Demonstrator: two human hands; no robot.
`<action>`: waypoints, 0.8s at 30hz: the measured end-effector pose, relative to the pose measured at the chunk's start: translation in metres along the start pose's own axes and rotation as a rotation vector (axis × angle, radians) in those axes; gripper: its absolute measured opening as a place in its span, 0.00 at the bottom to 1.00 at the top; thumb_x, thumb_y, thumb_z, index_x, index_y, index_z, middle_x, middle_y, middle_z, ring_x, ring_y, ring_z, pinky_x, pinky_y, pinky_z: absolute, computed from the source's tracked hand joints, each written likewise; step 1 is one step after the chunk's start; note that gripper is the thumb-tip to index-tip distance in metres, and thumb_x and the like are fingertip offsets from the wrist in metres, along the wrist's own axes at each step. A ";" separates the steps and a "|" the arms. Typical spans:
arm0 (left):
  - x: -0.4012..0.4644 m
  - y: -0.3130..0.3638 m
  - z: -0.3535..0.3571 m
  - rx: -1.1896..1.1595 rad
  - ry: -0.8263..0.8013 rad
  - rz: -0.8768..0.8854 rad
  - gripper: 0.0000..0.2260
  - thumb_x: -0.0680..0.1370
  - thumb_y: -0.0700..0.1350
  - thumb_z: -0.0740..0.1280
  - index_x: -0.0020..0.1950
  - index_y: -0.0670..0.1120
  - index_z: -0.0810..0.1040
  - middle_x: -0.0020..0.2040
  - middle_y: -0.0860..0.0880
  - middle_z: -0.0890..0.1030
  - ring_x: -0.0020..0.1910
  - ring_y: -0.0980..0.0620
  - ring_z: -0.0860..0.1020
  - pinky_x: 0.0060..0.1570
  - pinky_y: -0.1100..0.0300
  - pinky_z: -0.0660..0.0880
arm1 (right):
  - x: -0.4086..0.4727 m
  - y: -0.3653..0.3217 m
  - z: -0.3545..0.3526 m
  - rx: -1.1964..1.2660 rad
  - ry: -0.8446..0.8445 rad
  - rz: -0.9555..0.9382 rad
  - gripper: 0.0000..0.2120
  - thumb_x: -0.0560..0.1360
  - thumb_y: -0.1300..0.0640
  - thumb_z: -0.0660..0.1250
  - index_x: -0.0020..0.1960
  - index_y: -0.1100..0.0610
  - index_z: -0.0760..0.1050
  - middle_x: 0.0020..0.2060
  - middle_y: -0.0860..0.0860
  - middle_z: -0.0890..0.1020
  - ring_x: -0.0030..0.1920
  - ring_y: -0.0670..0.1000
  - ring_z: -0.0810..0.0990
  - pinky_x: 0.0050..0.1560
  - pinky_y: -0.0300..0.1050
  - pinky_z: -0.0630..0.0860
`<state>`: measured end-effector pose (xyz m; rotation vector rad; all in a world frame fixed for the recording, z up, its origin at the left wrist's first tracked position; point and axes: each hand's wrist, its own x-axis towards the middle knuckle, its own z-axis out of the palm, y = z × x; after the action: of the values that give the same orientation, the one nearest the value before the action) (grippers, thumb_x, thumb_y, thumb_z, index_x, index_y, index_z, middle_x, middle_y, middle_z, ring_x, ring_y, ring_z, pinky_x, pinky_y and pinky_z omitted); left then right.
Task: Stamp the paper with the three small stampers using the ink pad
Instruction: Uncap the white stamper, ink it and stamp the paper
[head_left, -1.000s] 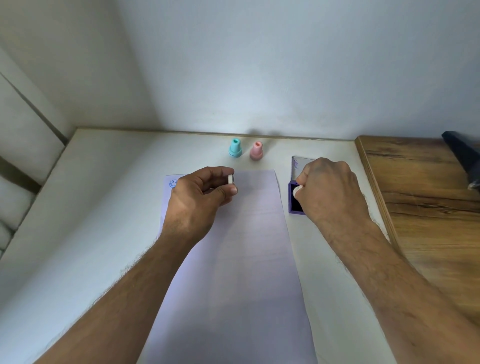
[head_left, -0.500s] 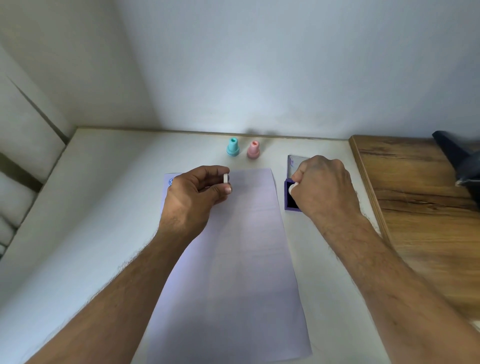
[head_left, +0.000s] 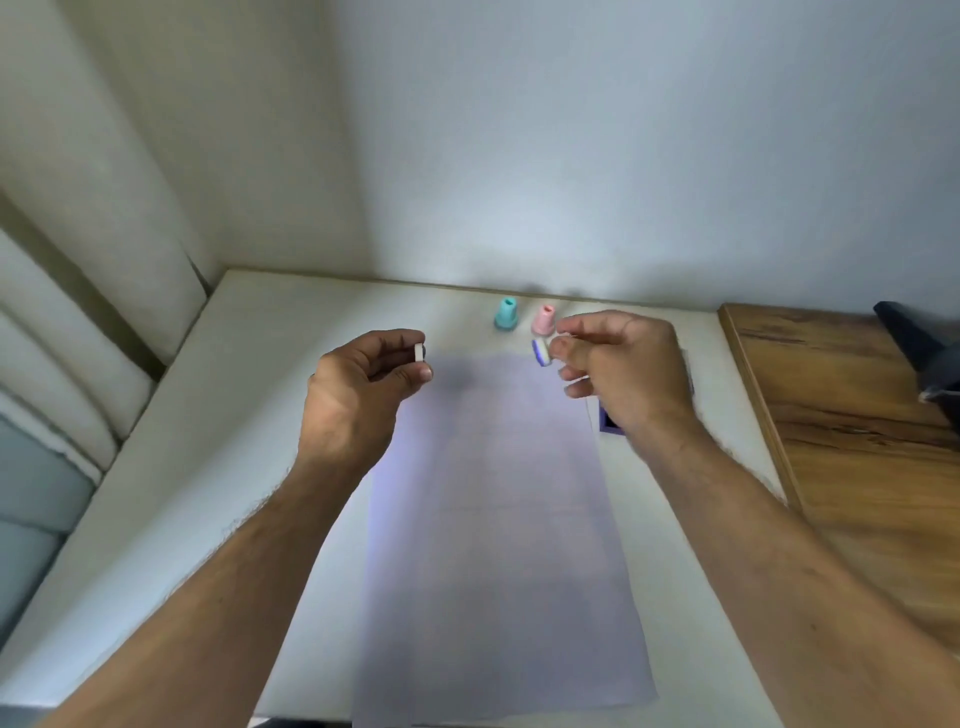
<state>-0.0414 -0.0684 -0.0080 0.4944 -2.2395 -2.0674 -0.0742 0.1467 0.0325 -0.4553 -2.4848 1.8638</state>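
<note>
Right hand (head_left: 623, 374) hides most of the ink pad (head_left: 609, 423); paper (head_left: 498, 519) perhaps cut off below

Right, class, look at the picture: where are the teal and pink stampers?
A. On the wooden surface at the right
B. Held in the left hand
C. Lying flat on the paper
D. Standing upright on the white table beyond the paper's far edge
D: the teal stamper and pink stamper stand upright side by side on the white table, past the far edge of the paper.

we see: paper (head_left: 498, 519) thin, matt, smooth | teal stamper (head_left: 505, 314) + pink stamper (head_left: 544, 319) smooth plastic | table (head_left: 249, 415) matt white | side board (head_left: 852, 415) wood grain, satin
</note>
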 end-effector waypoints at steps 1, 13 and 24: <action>0.002 -0.001 -0.004 -0.016 0.025 0.000 0.12 0.73 0.39 0.74 0.50 0.57 0.84 0.49 0.50 0.87 0.52 0.49 0.85 0.64 0.48 0.76 | -0.002 -0.001 0.011 0.143 -0.056 0.062 0.09 0.71 0.66 0.74 0.51 0.61 0.83 0.38 0.53 0.84 0.29 0.50 0.79 0.31 0.43 0.81; 0.021 -0.009 -0.023 -0.027 0.085 -0.043 0.11 0.74 0.39 0.74 0.49 0.54 0.83 0.46 0.50 0.85 0.44 0.51 0.83 0.59 0.50 0.80 | 0.004 0.003 0.085 0.408 -0.097 0.264 0.03 0.77 0.63 0.69 0.46 0.62 0.81 0.40 0.58 0.83 0.39 0.54 0.84 0.44 0.46 0.84; 0.027 -0.019 -0.023 0.002 0.074 -0.121 0.09 0.71 0.43 0.75 0.45 0.56 0.82 0.47 0.50 0.86 0.48 0.47 0.85 0.57 0.48 0.80 | -0.005 0.006 0.102 -0.296 -0.115 -0.272 0.12 0.75 0.61 0.71 0.58 0.59 0.83 0.49 0.53 0.86 0.42 0.28 0.73 0.41 0.08 0.50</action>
<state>-0.0573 -0.0986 -0.0291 0.7116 -2.2218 -2.0650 -0.0859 0.0513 -0.0022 -0.0039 -2.7418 1.4708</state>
